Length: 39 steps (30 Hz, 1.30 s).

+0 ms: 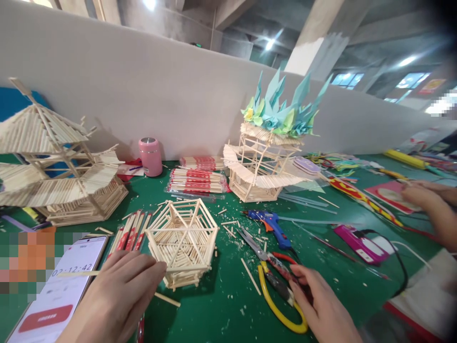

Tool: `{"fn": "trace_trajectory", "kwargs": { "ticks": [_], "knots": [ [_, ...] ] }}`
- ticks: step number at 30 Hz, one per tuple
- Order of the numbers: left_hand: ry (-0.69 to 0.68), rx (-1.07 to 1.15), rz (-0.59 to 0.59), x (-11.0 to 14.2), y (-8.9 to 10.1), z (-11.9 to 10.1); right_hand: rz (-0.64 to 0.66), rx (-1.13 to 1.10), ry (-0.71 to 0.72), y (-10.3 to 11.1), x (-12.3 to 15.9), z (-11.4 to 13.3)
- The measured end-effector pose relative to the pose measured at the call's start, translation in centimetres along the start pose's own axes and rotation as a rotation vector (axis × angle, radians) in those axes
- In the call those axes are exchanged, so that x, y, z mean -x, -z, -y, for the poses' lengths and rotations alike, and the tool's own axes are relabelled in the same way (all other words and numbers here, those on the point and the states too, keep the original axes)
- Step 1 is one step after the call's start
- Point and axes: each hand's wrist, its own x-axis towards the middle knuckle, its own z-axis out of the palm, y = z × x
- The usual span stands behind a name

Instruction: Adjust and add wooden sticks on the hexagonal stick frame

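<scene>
My left hand point(119, 297) rests at the lower left with its fingers together, pinching a thin wooden stick point(76, 273) that points left over a phone point(59, 295). Just right of its fingertips stands a small hexagonal frame of wooden sticks point(183, 240). My right hand point(323, 309) lies at the lower middle, its fingers closed on the red and yellow handles of a pair of pliers point(278, 290). The pliers' jaws point up and left toward the frame. A blue glue gun point(272, 225) lies behind them.
A large stick pagoda point(57, 166) stands at the left, and another, topped with paper cranes point(266, 157), at the centre back. Packs of chopsticks point(196, 181), a pink cup point(150, 156) and a pink box point(359, 243) lie on the green table. Another person's hands point(432, 205) work at the right.
</scene>
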Motion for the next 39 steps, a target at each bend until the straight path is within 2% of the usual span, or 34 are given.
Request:
{"fn": "trace_trajectory", "kwargs": {
  "ticks": [6, 14, 16, 19, 22, 24, 27, 29, 32, 38, 39],
  "knots": [
    [-0.004, -0.017, -0.022, 0.0, 0.0, 0.0, 0.095, 0.027, 0.032, 0.0, -0.8, -0.7],
    [-0.029, -0.028, -0.027, -0.1, -0.2, -0.7, 0.278, 0.148, 0.109, 0.7, -2.8, 0.4],
    [-0.018, -0.029, -0.034, -0.1, -0.2, -0.9, 0.275, 0.159, 0.121, 0.7, -2.8, 0.4],
    [-0.008, -0.044, -0.045, -0.1, -0.2, -1.1, 0.2, 0.118, 0.105, 0.6, -2.7, 0.4],
    [-0.052, -0.062, -0.044, -0.1, -0.3, -1.2, 0.16, 0.003, 0.047, 0.9, -2.6, 0.4],
    [-0.069, -0.069, -0.038, 0.0, -0.4, -1.3, 0.173, -0.145, -0.04, 1.2, -2.5, 0.3],
    [-0.002, -0.071, -0.034, 0.2, -0.8, -1.8, 0.234, -0.536, -0.272, 1.5, -1.5, 0.4],
    [0.035, -0.076, -0.046, 0.3, -1.0, -2.3, 0.244, -0.811, -0.368, 1.4, -0.5, 0.8],
    [0.053, -0.088, -0.064, 0.2, -1.2, -2.9, 0.248, -0.963, -0.332, 1.3, 0.7, 2.2],
    [0.1, -0.118, -0.045, 0.3, -1.3, -3.4, 0.441, -0.87, -0.166, 0.7, 1.3, 6.1],
    [0.102, -0.122, -0.044, 0.4, -1.3, -3.3, 0.433, -0.867, -0.15, 0.3, 1.7, 6.7]
  ]
}}
